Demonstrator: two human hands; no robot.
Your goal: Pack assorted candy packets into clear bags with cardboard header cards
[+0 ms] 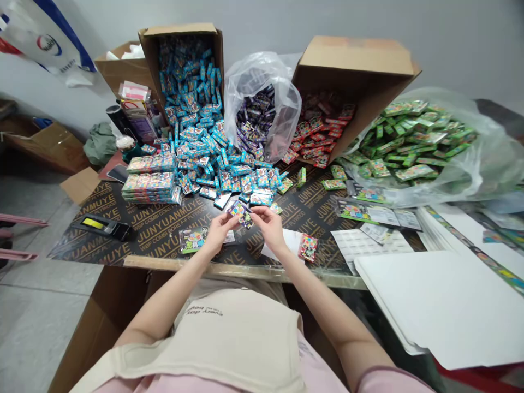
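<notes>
Over the middle of the table, a small purple candy packet [241,214] with a colourful print is held up between both hands. My left hand [221,230] pinches its left side, and the fingers of my right hand [268,225] close on its right edge. Below my left wrist lies a green printed packaging bag [194,240]. Near my right wrist, a red packet [308,247] rests at the end of a white sheet [290,240]. Just beyond the hands, loose blue packets [229,180] spread in a heap.
Behind stand a carton of blue packets [216,41], a clear bag of purple packets [286,103] and a carton of red packets [356,60]. Green packets [413,136] fill a bag at right. At left are stacked packets [149,185] and a tape dispenser [102,225]; white sheets [446,300] overhang front right.
</notes>
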